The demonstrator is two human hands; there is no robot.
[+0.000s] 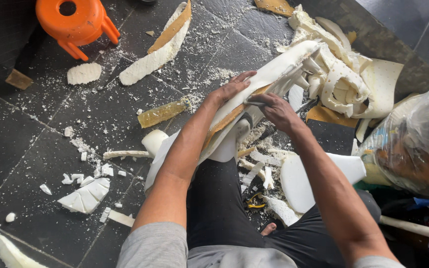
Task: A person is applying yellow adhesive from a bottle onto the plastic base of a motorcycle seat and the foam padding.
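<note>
My left hand [230, 89] lies flat on a long white foam slab [279, 67] with a tan backing layer, pressing it down over my knee. My right hand [277, 111] is closed around a small tool, seemingly a knife, with its blade against the slab's edge where the foam is peeling away in strips. The tool is mostly hidden by my fingers. The slab runs from my lap up toward the far right.
A heap of cut white foam strips [343, 82] lies beyond the slab. Foam pieces [86, 196] and crumbs litter the dark tiled floor. An orange plastic stool [77, 22] stands far left. A filled clear plastic bag [415, 144] is at right.
</note>
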